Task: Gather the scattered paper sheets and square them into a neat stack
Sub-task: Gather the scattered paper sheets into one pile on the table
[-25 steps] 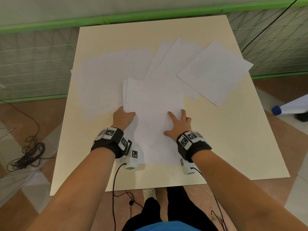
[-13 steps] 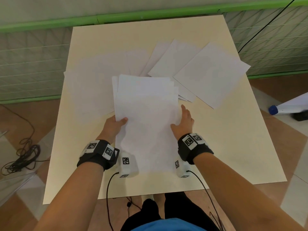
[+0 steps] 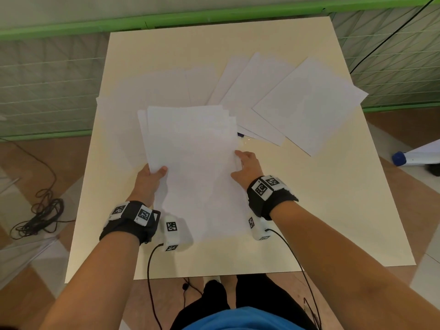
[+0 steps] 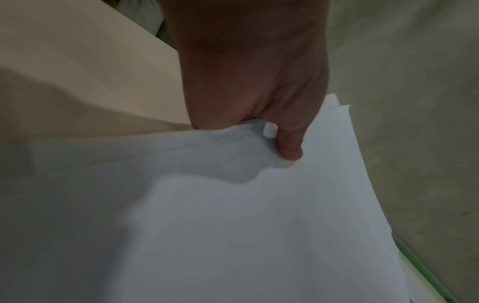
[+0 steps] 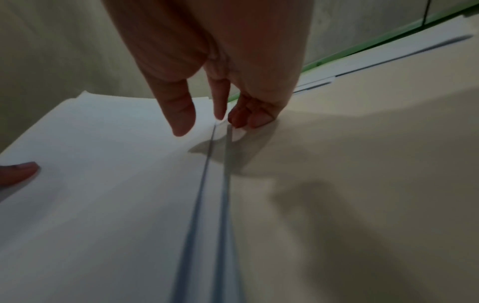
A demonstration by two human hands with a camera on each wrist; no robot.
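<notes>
On the cream table [image 3: 333, 222] I hold a loose stack of white sheets [image 3: 192, 163], its edges uneven. My left hand [image 3: 152, 175] grips the stack's left edge, thumb on top and fingers underneath; the left wrist view shows the stack [image 4: 259, 225] bending under my left hand [image 4: 287, 151]. My right hand [image 3: 245, 167] is at the right edge. In the right wrist view my right hand [image 5: 223, 121] has the thumb over the top sheet [image 5: 116, 164] and curled fingertips at the staggered edges. Scattered sheets [image 3: 307, 103] lie at the back right, with fainter ones [image 3: 142, 96] at the back left.
A small dark object [image 3: 240, 135] peeks out from under the sheets beside the stack. A white bottle with a blue cap [image 3: 402, 158] lies on the floor to the right. Coiled cables [image 3: 35, 220] are on the floor to the left. A green rail [image 3: 214, 15] runs behind the table.
My right hand went from lying flat on the top sheet to the stack's right edge. My left thumb came on top of the left edge. The stack's left side has come up off the table.
</notes>
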